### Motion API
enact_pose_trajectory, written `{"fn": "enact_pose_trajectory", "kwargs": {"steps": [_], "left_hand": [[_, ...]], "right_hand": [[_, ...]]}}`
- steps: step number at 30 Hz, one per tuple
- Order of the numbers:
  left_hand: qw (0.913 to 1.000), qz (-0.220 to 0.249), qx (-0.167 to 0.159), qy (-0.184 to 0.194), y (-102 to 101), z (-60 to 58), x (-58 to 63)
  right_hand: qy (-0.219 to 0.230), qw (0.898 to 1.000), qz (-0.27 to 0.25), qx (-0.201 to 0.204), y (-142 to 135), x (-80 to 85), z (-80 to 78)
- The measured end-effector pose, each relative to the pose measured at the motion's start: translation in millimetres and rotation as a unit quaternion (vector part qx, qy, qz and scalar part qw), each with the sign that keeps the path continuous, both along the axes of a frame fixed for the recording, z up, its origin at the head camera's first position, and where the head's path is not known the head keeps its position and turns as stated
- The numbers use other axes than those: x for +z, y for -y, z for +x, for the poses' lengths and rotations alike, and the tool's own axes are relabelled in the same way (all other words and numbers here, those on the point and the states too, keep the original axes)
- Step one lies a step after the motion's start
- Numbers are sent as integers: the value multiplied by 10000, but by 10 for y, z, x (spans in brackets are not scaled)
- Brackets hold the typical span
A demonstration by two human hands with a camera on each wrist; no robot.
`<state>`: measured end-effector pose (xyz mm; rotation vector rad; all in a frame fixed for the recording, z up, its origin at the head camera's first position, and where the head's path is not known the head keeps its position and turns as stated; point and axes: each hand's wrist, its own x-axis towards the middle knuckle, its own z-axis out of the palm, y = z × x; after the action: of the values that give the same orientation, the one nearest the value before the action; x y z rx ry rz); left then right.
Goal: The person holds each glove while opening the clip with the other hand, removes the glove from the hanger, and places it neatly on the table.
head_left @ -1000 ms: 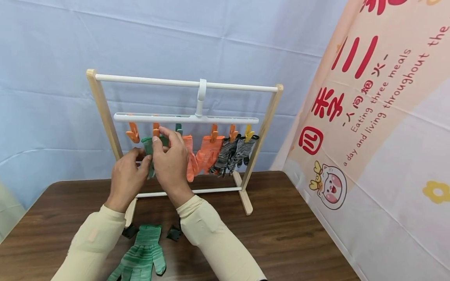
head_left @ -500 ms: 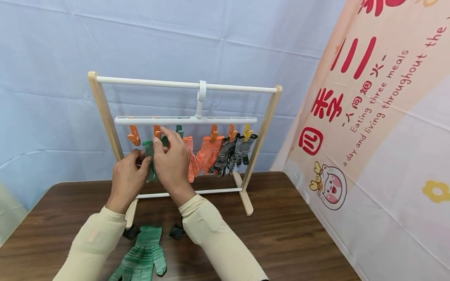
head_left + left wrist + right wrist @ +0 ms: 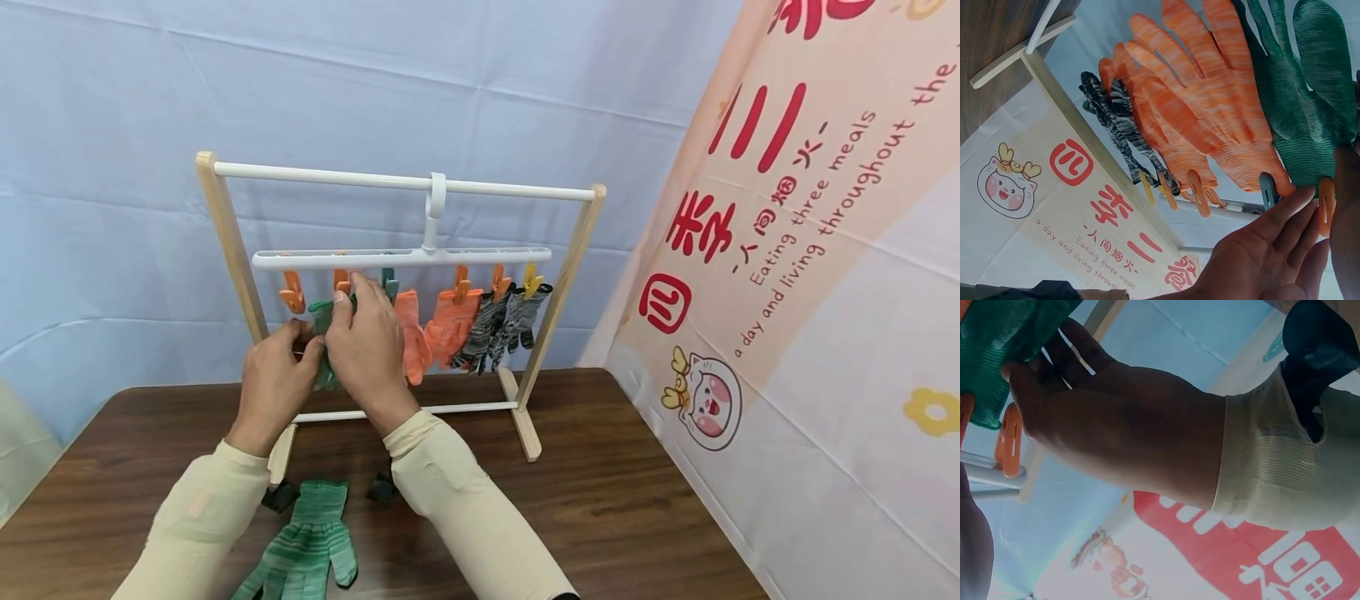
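A green glove (image 3: 322, 313) hangs with its cuff up, below the second orange clothespin (image 3: 341, 280) from the left. My left hand (image 3: 276, 377) pinches the glove's left side; in the right wrist view its thumb (image 3: 1015, 378) lies on the green knit. Thumb and fingertips of my right hand (image 3: 367, 350) pinch around that clothespin at the cuff. In the left wrist view the clothespin (image 3: 1327, 206) overlaps the green cuff, beside the right hand's outstretched fingers (image 3: 1282, 209). Part of the glove is hidden behind both hands.
A white hanger (image 3: 322, 261) hooks on a wood-and-white rack. Orange gloves (image 3: 454, 321) and grey-black gloves (image 3: 520, 315) hang to the right. An orange clothespin (image 3: 292, 293) hangs at far left, a dark green one (image 3: 389, 283) nearby. Another green glove (image 3: 315, 533) lies on the table.
Both hands stay almost in place at the green glove. The right index finger has bent slightly closer to its thumb, and the view has shifted a little.
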<state>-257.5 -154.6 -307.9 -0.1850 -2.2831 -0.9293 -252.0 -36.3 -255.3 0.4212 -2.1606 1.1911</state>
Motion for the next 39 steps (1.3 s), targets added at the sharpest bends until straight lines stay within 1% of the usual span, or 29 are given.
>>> {"fn": "enact_pose_trajectory", "kwargs": {"steps": [4,10,13,19,27,32,39], "left_hand": [[10000,-60,28,-10,1,-4,3],[10000,-94,16,-26,10,-12,4],[9999,-101,-24,-25,10,-14,1],[9999,-67,-68,32,0,-14,-14],[10000,-69,-47,11,-6,10,-2],[10000,-46,-76,23,-3,24,4],[9999,-72,-115,-78,0,46,-11]], "right_hand": [[82,9999,128,-65,2,15,-11],[208,9998,27,-31,6,30,-17],[225,9997,-54,-26,6,33,-21],[254,9985,-492,1,-4,30,-28],[225,9983,-526,77,-14,33,-40],[373,9948,-901,280,-16,39,-39],[470,9892,-1340,360,-16,40,-32]]}}
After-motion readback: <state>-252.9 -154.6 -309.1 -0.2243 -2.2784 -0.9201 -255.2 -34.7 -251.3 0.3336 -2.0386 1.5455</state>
